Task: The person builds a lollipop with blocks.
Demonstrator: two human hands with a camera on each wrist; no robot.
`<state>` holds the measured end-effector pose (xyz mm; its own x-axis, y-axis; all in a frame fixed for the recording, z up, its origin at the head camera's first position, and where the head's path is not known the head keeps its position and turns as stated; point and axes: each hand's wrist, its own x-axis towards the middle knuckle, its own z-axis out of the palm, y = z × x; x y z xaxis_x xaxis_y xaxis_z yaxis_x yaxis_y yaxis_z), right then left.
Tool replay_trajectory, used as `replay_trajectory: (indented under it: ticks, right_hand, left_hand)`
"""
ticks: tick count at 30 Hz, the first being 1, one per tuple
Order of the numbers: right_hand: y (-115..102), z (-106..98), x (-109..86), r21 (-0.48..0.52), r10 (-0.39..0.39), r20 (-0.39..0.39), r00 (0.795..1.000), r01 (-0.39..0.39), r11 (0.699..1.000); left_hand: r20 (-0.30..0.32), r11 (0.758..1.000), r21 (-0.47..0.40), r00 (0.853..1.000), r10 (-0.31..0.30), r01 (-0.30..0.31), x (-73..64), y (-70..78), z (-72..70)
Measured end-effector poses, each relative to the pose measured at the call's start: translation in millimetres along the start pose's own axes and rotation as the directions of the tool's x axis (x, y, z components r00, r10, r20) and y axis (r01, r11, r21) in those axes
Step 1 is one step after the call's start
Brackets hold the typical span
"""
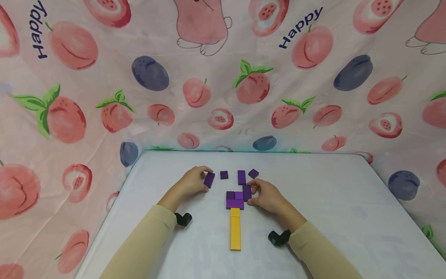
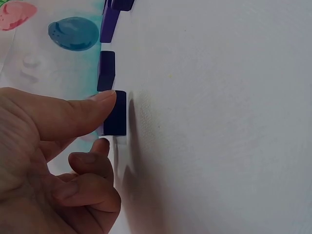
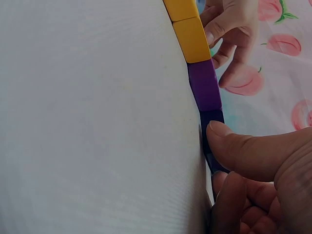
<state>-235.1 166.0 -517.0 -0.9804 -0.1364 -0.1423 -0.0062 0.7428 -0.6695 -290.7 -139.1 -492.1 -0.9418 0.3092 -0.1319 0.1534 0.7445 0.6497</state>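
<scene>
At the left, my left hand (image 1: 193, 180) pinches a dark purple rectangular block (image 1: 209, 180) between thumb and fingers; the left wrist view shows the thumb on the same block (image 2: 116, 114). My right hand (image 1: 267, 196) grips another dark purple rectangular block (image 1: 246, 193), which stands right at the right side of a purple group. That group has a dark small block (image 1: 230, 195) and a lighter small block (image 1: 238, 195) above a wide purple block (image 1: 235, 204). Below it runs a column of yellow blocks (image 1: 235, 232). In the right wrist view the thumb presses the held block (image 3: 210, 127).
Behind the group lie a small purple block (image 1: 224, 175), an upright-lying purple rectangle (image 1: 241, 177) and a turned small block (image 1: 253, 173). All rest on a white table (image 1: 331, 201). A fruit-print cloth (image 1: 223, 77) hangs behind the table and along its sides.
</scene>
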Motion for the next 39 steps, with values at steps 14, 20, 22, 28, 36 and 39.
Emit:
replay_trajectory:
  ticks: [14,20,22,28,36,39]
  right_hand:
    - [-1.7,0.8,-0.9,-0.009,0.002,-0.009,1.0,-0.002,1.0]
    - [-0.5,1.3,-0.7,-0.01,-0.001,-0.011,1.0,0.001,1.0]
    - [0.1,1.4,-0.6,-0.013,-0.002,-0.012,1.0,0.002,1.0]
    - [0.8,1.1,-0.5,-0.014,-0.011,-0.012,1.0,0.01,1.0]
    - [1.1,0.8,-0.1,-0.014,-0.018,-0.01,1.0,0.018,1.0]
    - [1.4,1.1,0.6,-0.015,-0.014,-0.008,1.0,0.014,1.0]
  left_hand:
    - [0.02,0.999,-0.026,1.0,-0.022,0.022,7.1,-1.1,3.0]
    - [0.033,0.999,-0.037,0.999,-0.035,0.036,8.9,-0.8,3.3]
    - [0.034,0.999,-0.039,0.999,-0.034,0.035,9.0,-0.6,3.0]
    - [0.024,0.999,-0.041,0.999,-0.024,0.025,9.8,-3.2,4.0]
    - [0.002,0.998,-0.061,1.0,-0.028,0.028,7.5,-4.4,5.5]
    - [-0.01,0.997,-0.069,0.999,-0.031,0.03,5.8,-3.4,5.5]
